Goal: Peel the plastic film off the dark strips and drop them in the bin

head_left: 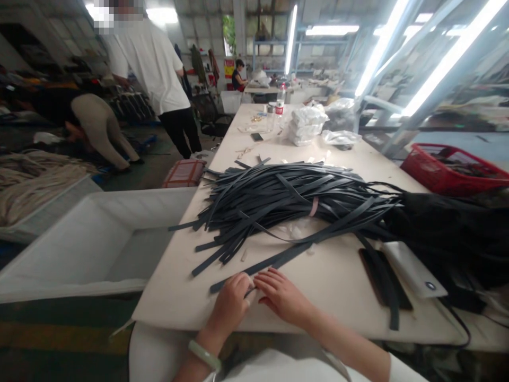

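Now I see two bare hands close together over the near part of the bench point(178, 302). The left hand point(231, 301) has its fingers pinched on a thin dark bit point(249, 292), but it is too small and blurry for me to tell what it is. The right hand point(283, 297) is just beside it, with its fingers bent and the tips near the left ones. I cannot tell if they grip anything. A pale green bangle point(204, 356) is on the left wrist.

I can see a big pile of dark strips point(258, 196) on the bench, just past the hands. A pink band point(314, 206) goes across the pile. Lots of strip ends point left, and one pokes out past the bench's left edge.

To the right, a strip lies over a black phone point(371, 276), with a white case point(415, 269) next to it. Black cloth point(433, 233) is heaped beyond, near a red basket point(433, 178).

I see a bottle point(280, 100) and white bags point(306, 124) at the far end. On the left is a big white bin point(95, 233), and a person in a white shirt point(153, 63) stands behind it.
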A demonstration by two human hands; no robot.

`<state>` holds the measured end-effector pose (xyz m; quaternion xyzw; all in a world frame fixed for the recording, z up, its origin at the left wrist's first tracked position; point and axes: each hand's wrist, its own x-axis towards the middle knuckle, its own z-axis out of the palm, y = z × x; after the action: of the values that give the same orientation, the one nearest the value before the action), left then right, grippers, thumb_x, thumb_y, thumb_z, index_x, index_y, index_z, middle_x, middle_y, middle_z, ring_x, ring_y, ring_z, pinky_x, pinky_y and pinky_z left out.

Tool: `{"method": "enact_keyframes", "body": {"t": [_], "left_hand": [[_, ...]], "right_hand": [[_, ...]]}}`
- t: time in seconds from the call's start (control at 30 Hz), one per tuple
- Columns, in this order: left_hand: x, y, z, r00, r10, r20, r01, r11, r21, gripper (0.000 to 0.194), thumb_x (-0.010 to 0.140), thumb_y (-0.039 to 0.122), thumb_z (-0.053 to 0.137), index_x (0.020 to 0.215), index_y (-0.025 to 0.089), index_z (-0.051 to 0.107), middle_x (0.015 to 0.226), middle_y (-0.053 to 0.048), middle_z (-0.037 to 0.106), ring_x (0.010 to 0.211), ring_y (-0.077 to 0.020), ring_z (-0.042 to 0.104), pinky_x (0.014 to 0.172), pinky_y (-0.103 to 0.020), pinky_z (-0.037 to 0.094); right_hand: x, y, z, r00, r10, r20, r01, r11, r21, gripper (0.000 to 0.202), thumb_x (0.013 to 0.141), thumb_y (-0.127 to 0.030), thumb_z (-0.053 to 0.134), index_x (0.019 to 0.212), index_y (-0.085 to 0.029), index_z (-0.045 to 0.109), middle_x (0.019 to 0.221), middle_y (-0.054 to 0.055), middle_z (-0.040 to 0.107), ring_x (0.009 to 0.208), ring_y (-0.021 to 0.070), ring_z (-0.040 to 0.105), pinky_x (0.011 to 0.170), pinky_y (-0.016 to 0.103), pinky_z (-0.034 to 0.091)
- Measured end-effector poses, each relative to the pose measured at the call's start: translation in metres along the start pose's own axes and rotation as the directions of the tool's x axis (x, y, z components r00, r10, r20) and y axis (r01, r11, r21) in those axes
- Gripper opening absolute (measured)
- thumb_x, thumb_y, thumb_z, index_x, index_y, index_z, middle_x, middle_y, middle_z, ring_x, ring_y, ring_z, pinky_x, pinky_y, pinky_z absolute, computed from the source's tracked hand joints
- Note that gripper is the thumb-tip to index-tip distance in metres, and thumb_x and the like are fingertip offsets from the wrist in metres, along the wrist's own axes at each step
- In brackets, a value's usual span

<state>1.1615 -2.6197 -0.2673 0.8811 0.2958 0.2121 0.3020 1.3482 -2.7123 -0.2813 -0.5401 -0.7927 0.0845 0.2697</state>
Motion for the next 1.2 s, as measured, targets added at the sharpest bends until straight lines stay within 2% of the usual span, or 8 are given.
{"method": "enact_keyframes", "body": {"t": [0.2,0.33,0.5,0.6,0.7,0.8,0.97,1.2], "left_hand": [[0.002,0.004,0.008,0.97,-0.222,0.103,0.24,0.945,-0.223,0.006,0.079,0.023,0.063,0.075,0.02,0.067,0.07,-0.002,0.063,0.066,-0.0167,0.056,0.062,-0.028,0.041],[0.01,0.014,0.012,0.915,-0.36,0.18,0.403,0.803,-0.44,0.025,0.077,0.041,0.07,0.072,0.018,0.065,0.058,0.002,0.057,0.049,-0.0118,0.048,0.048,-0.024,0.035],[0.033,0.021,0.019,0.898,-0.399,0.187,0.434,0.728,-0.531,0.035,0.083,0.051,0.061,0.077,0.017,0.063,0.055,0.002,0.058,0.044,-0.0115,0.051,0.045,-0.023,0.038],[0.061,0.018,0.02,0.95,-0.304,0.071,0.308,0.875,-0.373,0.028,0.088,0.043,0.057,0.082,0.018,0.066,0.071,-0.004,0.067,0.063,-0.0167,0.063,0.059,-0.028,0.05],[0.101,0.013,0.028,0.996,0.008,0.087,0.001,0.995,-0.101,0.016,0.087,0.027,0.058,0.09,0.018,0.07,0.095,-0.01,0.071,0.095,-0.0233,0.065,0.089,-0.038,0.052],[0.143,0.011,0.044,0.951,0.221,0.218,-0.24,0.968,0.066,0.036,0.083,0.014,0.057,0.118,0.014,0.064,0.133,-0.018,0.059,0.126,-0.0283,0.053,0.109,-0.045,0.042],[0.203,0.019,0.075,0.912,0.311,0.267,-0.356,0.924,0.141,0.056,0.088,0.012,0.05,0.143,0.015,0.043,0.15,-0.018,0.043,0.137,-0.0278,0.042,0.113,-0.046,0.036],[0.224,0.032,0.094,0.901,0.381,0.208,-0.394,0.919,0.024,0.022,0.081,0.006,0.055,0.089,0.016,0.073,0.128,-0.013,0.064,0.126,-0.0263,0.051,0.11,-0.045,0.04]], "right_hand": [[-0.009,0.002,0.001,0.981,0.05,-0.188,-0.055,0.998,-0.023,0.017,0.096,-0.022,0.05,0.103,-0.019,0.065,0.094,0.008,0.068,0.089,0.0209,0.058,0.08,0.034,0.05],[-0.025,0.002,-0.003,0.977,0.085,-0.194,-0.1,0.992,-0.07,0.019,0.096,-0.029,0.052,0.11,-0.019,0.062,0.091,0.008,0.065,0.085,0.0211,0.053,0.08,0.036,0.043],[-0.048,0.012,-0.011,0.956,0.228,-0.182,-0.247,0.965,-0.088,0.017,0.098,-0.025,0.047,0.085,-0.019,0.057,0.073,0.003,0.062,0.069,0.0176,0.052,0.07,0.032,0.036],[-0.065,0.024,-0.014,0.887,0.363,-0.285,-0.399,0.913,-0.08,0.023,0.098,-0.025,0.044,0.076,-0.021,0.05,0.062,0.001,0.056,0.061,0.0166,0.049,0.064,0.03,0.034],[-0.075,0.031,-0.014,0.792,0.478,-0.38,-0.529,0.848,-0.034,0.029,0.098,-0.029,0.044,0.069,-0.023,0.042,0.059,0.0,0.05,0.06,0.0171,0.047,0.058,0.028,0.031],[-0.076,0.033,-0.014,0.748,0.524,-0.407,-0.564,0.826,0.026,0.031,0.098,-0.031,0.043,0.068,-0.023,0.04,0.06,0.0,0.048,0.06,0.0163,0.047,0.058,0.026,0.031],[-0.073,0.033,-0.014,0.734,0.544,-0.407,-0.572,0.818,0.062,0.032,0.097,-0.031,0.044,0.067,-0.023,0.038,0.059,-0.001,0.046,0.059,0.0154,0.045,0.058,0.025,0.031],[-0.073,0.033,-0.015,0.727,0.568,-0.385,-0.588,0.805,0.078,0.032,0.097,-0.033,0.044,0.067,-0.023,0.039,0.059,-0.001,0.046,0.059,0.0157,0.045,0.058,0.026,0.03]]}}
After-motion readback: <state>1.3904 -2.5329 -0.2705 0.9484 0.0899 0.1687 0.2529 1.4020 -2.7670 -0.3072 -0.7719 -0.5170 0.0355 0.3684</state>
